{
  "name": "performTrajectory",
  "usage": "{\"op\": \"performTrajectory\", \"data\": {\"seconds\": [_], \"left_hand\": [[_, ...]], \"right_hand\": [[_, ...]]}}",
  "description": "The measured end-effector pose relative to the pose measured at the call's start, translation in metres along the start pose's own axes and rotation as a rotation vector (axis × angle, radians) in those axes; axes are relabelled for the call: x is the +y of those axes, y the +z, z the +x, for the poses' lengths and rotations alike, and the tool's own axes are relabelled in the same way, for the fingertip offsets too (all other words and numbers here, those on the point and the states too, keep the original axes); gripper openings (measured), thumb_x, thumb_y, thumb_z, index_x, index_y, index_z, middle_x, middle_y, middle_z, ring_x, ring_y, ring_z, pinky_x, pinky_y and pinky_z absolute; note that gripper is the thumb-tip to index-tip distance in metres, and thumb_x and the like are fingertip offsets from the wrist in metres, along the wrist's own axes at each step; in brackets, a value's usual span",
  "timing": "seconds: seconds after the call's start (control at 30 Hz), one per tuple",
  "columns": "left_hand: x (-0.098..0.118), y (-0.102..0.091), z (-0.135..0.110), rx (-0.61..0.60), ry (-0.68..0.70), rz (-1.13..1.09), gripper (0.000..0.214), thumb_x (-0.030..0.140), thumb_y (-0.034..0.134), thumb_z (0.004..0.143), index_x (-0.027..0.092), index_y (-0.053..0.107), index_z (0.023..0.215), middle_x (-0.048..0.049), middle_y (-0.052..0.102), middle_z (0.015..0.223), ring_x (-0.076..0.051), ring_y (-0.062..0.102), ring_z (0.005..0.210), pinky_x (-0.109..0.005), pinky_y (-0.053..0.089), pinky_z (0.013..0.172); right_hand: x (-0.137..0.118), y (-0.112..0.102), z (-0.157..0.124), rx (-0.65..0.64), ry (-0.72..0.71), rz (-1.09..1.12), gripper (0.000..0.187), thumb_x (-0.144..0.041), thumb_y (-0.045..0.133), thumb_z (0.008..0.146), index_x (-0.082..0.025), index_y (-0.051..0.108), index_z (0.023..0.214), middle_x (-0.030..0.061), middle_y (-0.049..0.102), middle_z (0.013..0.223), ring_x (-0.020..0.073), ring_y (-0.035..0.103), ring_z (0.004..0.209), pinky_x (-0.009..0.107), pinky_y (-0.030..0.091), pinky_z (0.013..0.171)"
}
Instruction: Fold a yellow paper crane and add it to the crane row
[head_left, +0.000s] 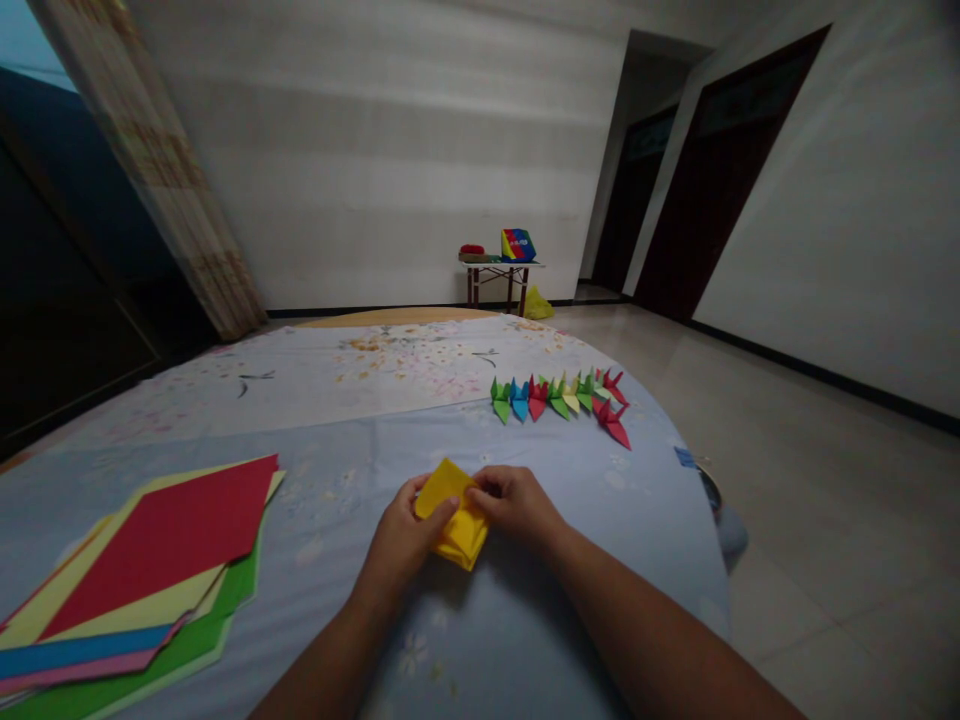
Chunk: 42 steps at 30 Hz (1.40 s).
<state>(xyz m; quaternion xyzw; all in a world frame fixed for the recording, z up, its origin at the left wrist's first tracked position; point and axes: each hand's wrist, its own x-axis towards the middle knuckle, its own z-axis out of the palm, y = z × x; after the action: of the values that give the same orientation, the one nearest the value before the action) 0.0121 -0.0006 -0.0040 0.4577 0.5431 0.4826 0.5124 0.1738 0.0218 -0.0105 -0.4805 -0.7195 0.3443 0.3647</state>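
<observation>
A folded yellow piece of origami paper [455, 507], roughly diamond-shaped, is held up a little above the table between both hands. My left hand [405, 535] grips its left side, with the thumb lying across the front face. My right hand [517, 503] pinches its right edge between thumb and fingers. Layered folds show at the paper's lower corner. The fingers behind the paper are partly hidden. Farther off to the right stands a row of several folded paper cranes [538, 398] in green, blue, red and pale yellow.
A stack of coloured paper sheets [180, 520], red on top, lies at the left. A blue floral tablecloth [330, 520] covers the round table. By its right edge is a partly hidden round object [709, 490]. A small table [499, 266] with a colourful box stands by the wall.
</observation>
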Motion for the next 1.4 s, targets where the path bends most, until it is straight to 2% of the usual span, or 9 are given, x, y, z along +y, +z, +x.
{"op": "performTrajectory", "data": {"seconds": [0.1,0.23,0.4,0.47,0.53,0.67,0.87,1.2,1.4], "left_hand": [[-0.002,0.001,-0.002,-0.014,-0.043,-0.048,0.053,0.027,0.073,0.057,0.014,0.050,0.103,-0.0099,0.068,0.086,-0.022,0.066,0.071,-0.030,0.051,0.062],[0.001,0.001,-0.004,-0.059,-0.076,-0.079,0.047,0.029,0.072,0.055,0.013,0.054,0.095,-0.0078,0.069,0.078,-0.022,0.066,0.068,-0.030,0.050,0.060],[0.007,0.001,-0.007,0.020,-0.017,-0.036,0.038,0.031,0.073,0.052,0.013,0.059,0.081,-0.0033,0.067,0.068,-0.020,0.064,0.063,-0.027,0.049,0.058],[0.009,0.001,-0.008,0.045,-0.008,-0.019,0.036,0.032,0.073,0.052,0.013,0.060,0.079,-0.0023,0.066,0.065,-0.020,0.063,0.060,-0.026,0.048,0.055],[0.010,0.000,-0.009,0.056,-0.003,-0.013,0.036,0.033,0.072,0.053,0.013,0.060,0.081,-0.0027,0.067,0.067,-0.020,0.063,0.059,-0.026,0.048,0.054],[0.010,0.000,-0.009,0.052,0.007,-0.017,0.036,0.034,0.071,0.055,0.013,0.061,0.083,-0.0040,0.067,0.068,-0.020,0.063,0.059,-0.026,0.048,0.052],[0.009,0.000,-0.009,0.036,0.035,-0.014,0.034,0.036,0.071,0.054,0.013,0.062,0.078,-0.0037,0.067,0.065,-0.020,0.063,0.058,-0.026,0.047,0.051],[0.011,0.004,-0.011,0.031,0.031,0.034,0.025,0.026,0.064,0.053,0.014,0.061,0.074,-0.0014,0.065,0.063,-0.019,0.061,0.056,-0.026,0.047,0.051],[0.010,0.004,-0.010,-0.057,0.039,0.040,0.030,0.037,0.064,0.062,0.013,0.060,0.080,-0.0038,0.066,0.067,-0.020,0.063,0.060,-0.028,0.049,0.054]], "right_hand": [[0.001,-0.001,0.002,0.023,-0.016,-0.016,0.017,-0.023,0.052,0.076,-0.016,0.068,0.079,0.0004,0.064,0.067,0.0105,0.054,0.060,0.019,0.037,0.053],[-0.004,-0.003,0.000,0.043,-0.064,-0.064,0.016,-0.022,0.055,0.076,-0.017,0.069,0.080,0.0010,0.065,0.069,0.0106,0.054,0.061,0.020,0.039,0.056],[-0.012,-0.007,-0.002,-0.051,-0.146,0.057,0.025,-0.037,0.054,0.080,-0.018,0.070,0.082,0.0038,0.064,0.078,0.0121,0.056,0.071,0.021,0.042,0.063],[-0.011,-0.007,0.000,-0.079,-0.110,0.175,0.037,-0.045,0.046,0.084,-0.016,0.069,0.083,0.0047,0.064,0.079,0.0131,0.057,0.075,0.023,0.043,0.066],[-0.007,-0.007,0.002,-0.100,-0.006,0.343,0.045,-0.052,0.043,0.083,-0.015,0.069,0.085,0.0053,0.064,0.080,0.0142,0.057,0.077,0.024,0.044,0.067],[0.002,-0.005,0.005,-0.112,0.173,0.590,0.044,-0.054,0.060,0.071,-0.014,0.068,0.086,0.0040,0.065,0.078,0.0130,0.058,0.071,0.024,0.044,0.064],[0.004,-0.001,0.005,-0.166,0.184,0.712,0.041,-0.045,0.072,0.061,-0.014,0.067,0.086,0.0015,0.065,0.071,0.0103,0.056,0.064,0.024,0.042,0.064],[0.001,0.004,0.004,-0.194,0.189,0.677,0.043,-0.048,0.075,0.055,-0.013,0.060,0.076,-0.0017,0.060,0.065,0.0080,0.052,0.056,0.021,0.039,0.057],[0.005,0.006,0.006,-0.124,0.199,0.593,0.044,-0.053,0.071,0.059,-0.014,0.056,0.073,-0.0027,0.056,0.061,0.0073,0.049,0.053,0.019,0.037,0.051]]}}
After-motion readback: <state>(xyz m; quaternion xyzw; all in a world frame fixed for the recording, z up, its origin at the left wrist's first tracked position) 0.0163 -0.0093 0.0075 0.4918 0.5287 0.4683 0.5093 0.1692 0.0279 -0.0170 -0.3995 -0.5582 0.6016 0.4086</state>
